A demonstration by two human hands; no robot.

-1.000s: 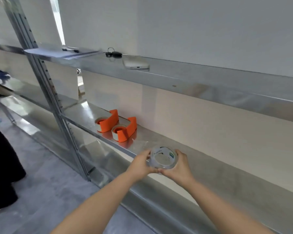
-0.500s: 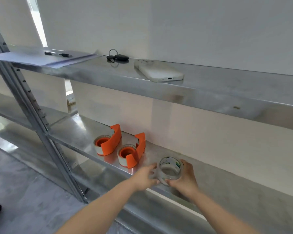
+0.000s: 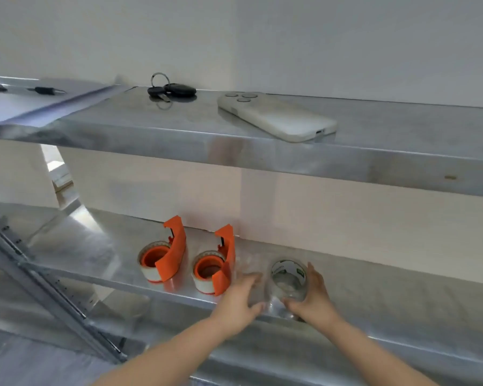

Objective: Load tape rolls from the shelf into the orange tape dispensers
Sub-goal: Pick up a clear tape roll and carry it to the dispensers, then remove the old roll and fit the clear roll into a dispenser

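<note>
A clear tape roll (image 3: 288,280) with a white and green core label rests on the middle metal shelf (image 3: 95,252). My right hand (image 3: 313,296) holds its right side. Blurred from motion, my left hand (image 3: 239,299) is just left of the roll with fingers spread; I cannot tell whether it touches the roll. Two orange tape dispensers stand to the left, each with a tape roll on its hub: the nearer dispenser (image 3: 216,267) is beside my left hand, the farther dispenser (image 3: 165,254) is further left.
On the upper shelf (image 3: 402,140) lie a phone in a pale case (image 3: 276,117), a car key with ring (image 3: 170,90), and papers with a pen (image 3: 39,97). A grey upright post (image 3: 48,288) runs along the left.
Both hands carried the clear roll up and onto the middle shelf. The left hand has slipped off to the roll's left. The camera moved closer and to the right.
</note>
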